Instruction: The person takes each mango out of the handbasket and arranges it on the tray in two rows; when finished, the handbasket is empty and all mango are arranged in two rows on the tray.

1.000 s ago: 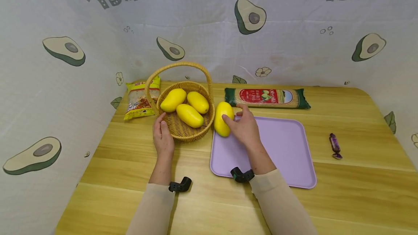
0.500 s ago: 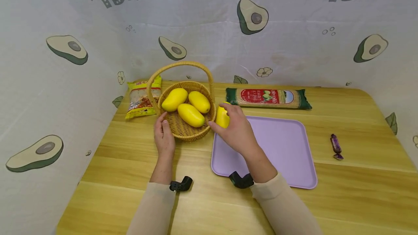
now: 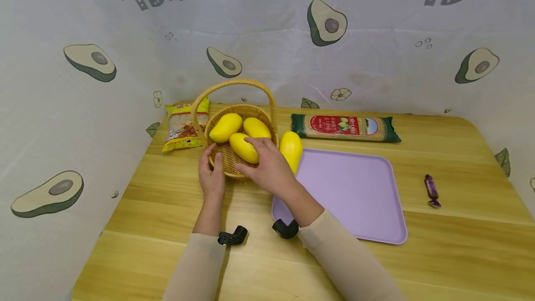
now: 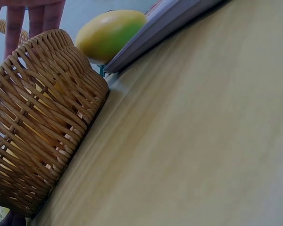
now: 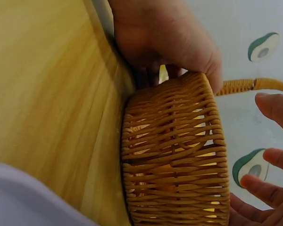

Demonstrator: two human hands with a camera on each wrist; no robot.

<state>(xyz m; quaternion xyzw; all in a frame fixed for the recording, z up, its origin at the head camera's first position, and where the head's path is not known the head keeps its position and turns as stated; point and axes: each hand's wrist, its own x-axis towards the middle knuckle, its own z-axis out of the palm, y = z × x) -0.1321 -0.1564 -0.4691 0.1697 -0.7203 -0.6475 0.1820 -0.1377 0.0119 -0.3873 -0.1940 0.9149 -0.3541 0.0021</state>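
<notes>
A round wicker basket (image 3: 231,167) with a tall arched handle stands on the table, holding several yellow mangoes, one of them a mango (image 3: 225,127) at its left side. My left hand (image 3: 212,178) holds the basket's front left wall, its thumb by the rim and its fingers along the outside. Over the basket's front right rim hovers my right hand (image 3: 271,168), fingers apart, by the front mango (image 3: 241,147); no mango lies in its grasp. Another mango (image 3: 291,149) lies outside the basket, at the back left corner of the lilac tray (image 3: 351,194).
A yellow snack packet (image 3: 184,127) lies behind the basket on the left. A long spaghetti packet (image 3: 344,127) lies behind the tray. One purple wrapped candy (image 3: 432,191) is on the right of the table. A printed cloth (image 3: 267,50) hangs behind.
My right hand has moved left from the mango at the tray's corner to above the basket's front right rim. That mango stays there. My left hand stays at the basket.
</notes>
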